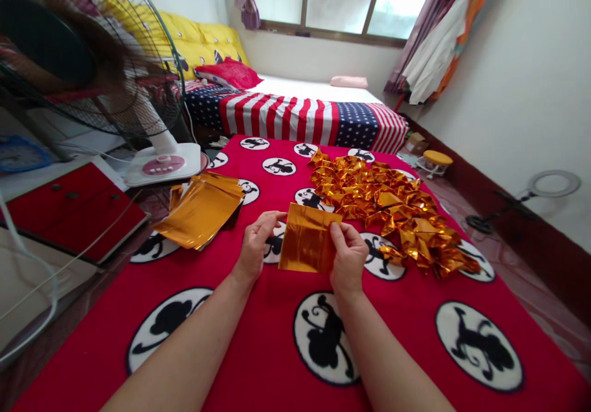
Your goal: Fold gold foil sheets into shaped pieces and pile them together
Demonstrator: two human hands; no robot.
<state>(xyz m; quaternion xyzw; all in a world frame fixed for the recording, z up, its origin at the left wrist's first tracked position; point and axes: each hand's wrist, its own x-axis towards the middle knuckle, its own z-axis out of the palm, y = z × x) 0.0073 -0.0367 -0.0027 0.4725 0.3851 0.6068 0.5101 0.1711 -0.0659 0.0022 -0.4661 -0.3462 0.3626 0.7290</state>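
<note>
A gold foil paper sheet (305, 241), roughly square and with faint creases, is held up between my two hands over the red cloth. My left hand (255, 244) is closed at the sheet's upper left edge, with the fingertips touching its corner. On the other side, my right hand (349, 257) pinches the right edge, thumb on the front face. To the left lies a loose stack of flat gold foil sheets (203, 209). A spread heap of folded gold foil pieces (376, 199) lies to the right, beyond my right hand.
The red cloth (249, 350) with round black-and-white figures covers the surface before me. A fan (161, 153) stands at the left, beside a red-topped cabinet (74, 209). Behind is a bed (295, 116); a stool (438, 158) and a ring-shaped stand (551, 184) are at the right.
</note>
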